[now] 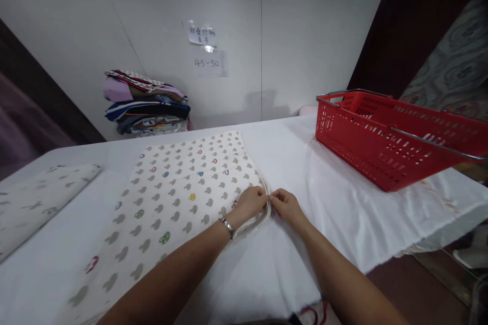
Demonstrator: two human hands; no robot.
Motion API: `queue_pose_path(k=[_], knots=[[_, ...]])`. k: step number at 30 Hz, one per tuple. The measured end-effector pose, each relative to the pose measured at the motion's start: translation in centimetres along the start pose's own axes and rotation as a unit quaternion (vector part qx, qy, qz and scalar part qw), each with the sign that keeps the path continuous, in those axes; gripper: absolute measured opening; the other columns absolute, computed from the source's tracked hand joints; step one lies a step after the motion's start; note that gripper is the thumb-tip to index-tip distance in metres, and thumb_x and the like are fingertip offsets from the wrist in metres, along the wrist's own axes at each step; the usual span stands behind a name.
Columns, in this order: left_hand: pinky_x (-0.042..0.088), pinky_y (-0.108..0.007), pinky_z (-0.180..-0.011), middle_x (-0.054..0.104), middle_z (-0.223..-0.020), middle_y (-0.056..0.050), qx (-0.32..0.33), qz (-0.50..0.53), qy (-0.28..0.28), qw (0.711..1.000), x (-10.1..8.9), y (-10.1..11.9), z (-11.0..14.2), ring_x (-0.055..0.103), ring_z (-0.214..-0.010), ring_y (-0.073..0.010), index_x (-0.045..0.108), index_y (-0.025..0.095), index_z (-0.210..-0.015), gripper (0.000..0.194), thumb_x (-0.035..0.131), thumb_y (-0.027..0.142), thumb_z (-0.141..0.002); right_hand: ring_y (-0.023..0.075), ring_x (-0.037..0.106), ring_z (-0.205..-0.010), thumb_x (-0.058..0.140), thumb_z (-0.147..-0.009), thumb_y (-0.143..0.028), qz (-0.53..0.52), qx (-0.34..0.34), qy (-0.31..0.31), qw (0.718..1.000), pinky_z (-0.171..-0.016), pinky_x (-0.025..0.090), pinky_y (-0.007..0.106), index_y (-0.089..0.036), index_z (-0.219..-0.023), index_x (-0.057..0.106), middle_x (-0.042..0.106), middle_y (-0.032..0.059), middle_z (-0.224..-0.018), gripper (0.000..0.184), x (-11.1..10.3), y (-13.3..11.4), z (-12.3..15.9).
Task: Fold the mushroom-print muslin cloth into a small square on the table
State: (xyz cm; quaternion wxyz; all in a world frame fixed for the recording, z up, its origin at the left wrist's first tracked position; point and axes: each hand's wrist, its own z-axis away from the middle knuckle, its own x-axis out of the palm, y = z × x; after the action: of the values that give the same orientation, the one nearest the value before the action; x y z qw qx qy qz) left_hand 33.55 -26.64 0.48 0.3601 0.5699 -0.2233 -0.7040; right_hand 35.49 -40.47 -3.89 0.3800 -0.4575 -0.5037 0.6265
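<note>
A white cloth printed with grey and coloured mushrooms lies folded in layers on the table. My left hand, with a metal bracelet at the wrist, pinches the layered edge on the cloth's right side. Right beside it, my right hand has thumb and finger closed on the same edge, the fingertips of both hands nearly touching. Between the hands the edge is lifted a little and curves toward me.
Another folded patterned cloth lies at the left. Folded fabrics are stacked by the back wall. A red plastic basket with metal handles stands at the right on the white-covered table. Paper signs hang on the wall.
</note>
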Motion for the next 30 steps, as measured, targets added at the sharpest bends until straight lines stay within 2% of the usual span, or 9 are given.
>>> queue_pose_path(k=[4, 9, 14, 17, 22, 25, 30], knots=[[0.034, -0.02, -0.046, 0.055, -0.053, 0.002, -0.011, 0.007, -0.008, 1.0, -0.2, 0.1, 0.0, 0.054, -0.05, -0.0112, 0.049, 0.017, -0.063, 0.009, 0.046, 0.021, -0.07, 0.008, 0.036, -0.039, 0.052, -0.07, -0.037, 0.011, -0.005, -0.001, 1.0, -0.041, 0.029, 0.021, -0.02, -0.065, 0.05, 0.042, -0.0081, -0.044, 0.018, 0.0, 0.4, -0.2], [0.034, -0.02, -0.046, 0.054, -0.052, 0.001, 0.011, 0.019, 0.004, 1.0, -0.1, 0.0, -0.2, 0.053, -0.05, -0.0108, 0.049, 0.017, -0.06, 0.01, 0.046, 0.02, -0.069, 0.009, 0.04, -0.047, 0.051, -0.069, -0.033, 0.056, -0.045, 0.018, 0.997, -0.045, 0.031, 0.021, -0.019, -0.063, 0.052, 0.047, -0.0051, -0.051, 0.016, -0.1, 0.6, -0.2], [0.035, -0.019, -0.047, 0.053, -0.05, 0.002, 0.029, 0.045, -0.013, 0.999, 0.1, -0.1, -0.2, 0.052, -0.05, -0.0103, 0.048, 0.017, -0.06, 0.012, 0.046, 0.02, -0.071, 0.0095, 0.041, -0.05, 0.051, -0.069, -0.032, 0.051, -0.053, 0.012, 0.997, -0.047, 0.032, 0.021, -0.018, -0.063, 0.053, 0.048, -0.0046, -0.053, 0.015, -0.1, 0.6, -0.2], [0.036, -0.018, -0.045, 0.053, -0.05, 0.002, 0.013, 0.064, -0.026, 0.998, 0.2, -0.1, -0.2, 0.052, -0.049, -0.0104, 0.048, 0.017, -0.062, 0.013, 0.047, 0.023, -0.074, 0.0088, 0.038, -0.046, 0.051, -0.069, -0.033, 0.023, -0.039, 0.004, 0.999, -0.045, 0.03, 0.021, -0.019, -0.063, 0.052, 0.045, -0.0058, -0.051, 0.015, -0.1, 0.6, -0.2], [0.039, -0.02, -0.042, 0.052, -0.049, 0.001, -0.024, 0.09, -0.058, 0.994, 0.0, 0.2, -0.5, 0.051, -0.046, -0.0119, 0.05, 0.017, -0.067, 0.026, 0.047, 0.04, -0.079, 0.0077, 0.033, -0.042, 0.052, -0.07, -0.036, -0.014, -0.028, -0.018, 0.999, -0.042, 0.027, 0.021, -0.02, -0.062, 0.048, 0.04, -0.0075, -0.047, 0.019, 0.1, 0.3, 0.0], [0.039, -0.019, -0.041, 0.052, -0.048, 0.001, -0.034, 0.063, -0.064, 0.995, -0.1, 0.3, -0.7, 0.051, -0.045, -0.0117, 0.05, 0.017, -0.066, 0.023, 0.048, 0.036, -0.079, 0.0079, 0.033, -0.041, 0.051, -0.071, -0.037, -0.019, -0.029, -0.043, 0.998, -0.042, 0.027, 0.021, -0.019, -0.063, 0.051, 0.041, -0.007, -0.046, 0.02, 0.1, 0.0, 0.1], [0.038, -0.019, -0.043, 0.054, -0.048, 0.0, -0.036, 0.033, -0.058, 0.997, -0.2, -0.1, -1.0, 0.053, -0.046, -0.0115, 0.051, 0.016, -0.066, 0.015, 0.047, 0.027, -0.076, 0.009, 0.038, -0.046, 0.05, -0.07, -0.032, 0.013, -0.042, 0.017, 0.999, -0.045, 0.031, 0.021, -0.019, -0.064, 0.054, 0.048, -0.0049, -0.051, 0.016, -0.7, 0.0, 0.0]])
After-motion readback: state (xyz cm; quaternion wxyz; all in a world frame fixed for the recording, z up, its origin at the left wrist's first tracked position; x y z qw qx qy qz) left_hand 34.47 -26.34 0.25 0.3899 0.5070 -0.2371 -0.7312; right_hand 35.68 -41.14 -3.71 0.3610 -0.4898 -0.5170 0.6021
